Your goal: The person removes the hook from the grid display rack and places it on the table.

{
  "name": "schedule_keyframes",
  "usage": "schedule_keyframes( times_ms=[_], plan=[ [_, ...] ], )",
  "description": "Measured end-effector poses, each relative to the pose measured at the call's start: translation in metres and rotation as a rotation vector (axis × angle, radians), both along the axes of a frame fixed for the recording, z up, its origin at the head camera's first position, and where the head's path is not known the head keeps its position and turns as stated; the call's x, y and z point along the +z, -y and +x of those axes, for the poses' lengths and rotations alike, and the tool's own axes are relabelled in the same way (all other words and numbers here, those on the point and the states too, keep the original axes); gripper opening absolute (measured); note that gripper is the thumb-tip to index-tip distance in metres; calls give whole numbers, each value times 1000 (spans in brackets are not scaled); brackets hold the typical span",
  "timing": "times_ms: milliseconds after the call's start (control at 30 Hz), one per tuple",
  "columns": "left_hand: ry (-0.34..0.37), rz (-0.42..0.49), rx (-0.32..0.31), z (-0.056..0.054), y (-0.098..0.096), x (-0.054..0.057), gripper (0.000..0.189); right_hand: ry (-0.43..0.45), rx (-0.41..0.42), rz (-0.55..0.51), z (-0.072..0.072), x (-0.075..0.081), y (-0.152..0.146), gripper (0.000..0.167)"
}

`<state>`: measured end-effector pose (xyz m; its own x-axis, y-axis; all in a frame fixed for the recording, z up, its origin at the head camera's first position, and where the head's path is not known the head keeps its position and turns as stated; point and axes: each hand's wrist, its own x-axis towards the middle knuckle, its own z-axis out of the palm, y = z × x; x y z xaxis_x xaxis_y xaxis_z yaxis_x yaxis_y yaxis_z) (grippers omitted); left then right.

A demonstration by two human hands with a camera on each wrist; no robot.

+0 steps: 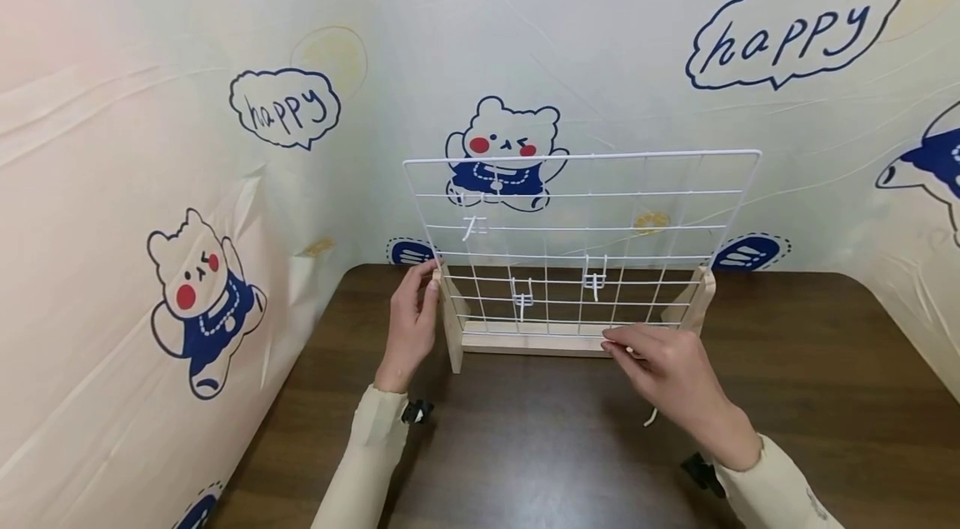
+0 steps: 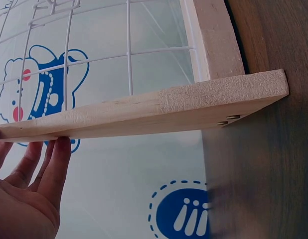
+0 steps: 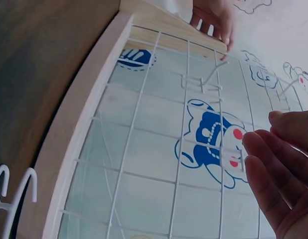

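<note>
A white wire grid (image 1: pixel 637 227) leans back in a wooden stand with a flat base bar (image 1: pixel 532 341). My left hand (image 1: pixel 412 321) grips the stand's left wooden side piece (image 2: pixel 119 114) near its top, fingers along its outer face. My right hand (image 1: pixel 667 362) hovers before the lower right of the grid, fingers bent; a gap shows between thumb and forefinger (image 3: pixel 253 142), with nothing between them. White wire hooks hang on the grid: one upper left (image 1: pixel 474 226), one low (image 1: pixel 522 296), one right of it (image 1: pixel 595 279). Another white hook (image 3: pixel 14 199) is below my right hand.
The stand's right side piece (image 1: pixel 699 300) rests on the dark wooden table (image 1: pixel 517 437). Pale cloth with printed bears and lettering (image 1: pixel 585 37) hangs behind the table and at both sides. Two screw heads (image 2: pixel 229 119) show low on the left side piece.
</note>
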<state>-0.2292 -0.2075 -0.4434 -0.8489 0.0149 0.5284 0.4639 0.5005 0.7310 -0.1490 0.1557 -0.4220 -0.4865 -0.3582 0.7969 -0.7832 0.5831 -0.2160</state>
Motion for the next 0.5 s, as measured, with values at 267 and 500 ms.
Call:
schedule_keyframes(
  times_ms=[267,500],
  plan=[
    [7,6,-7,0,0,1,36,17,-31,-38,-3,5,0,37],
    [4,2,-9,1,0,2,36,-20,-49,-90,-9,6,3,37]
  ],
)
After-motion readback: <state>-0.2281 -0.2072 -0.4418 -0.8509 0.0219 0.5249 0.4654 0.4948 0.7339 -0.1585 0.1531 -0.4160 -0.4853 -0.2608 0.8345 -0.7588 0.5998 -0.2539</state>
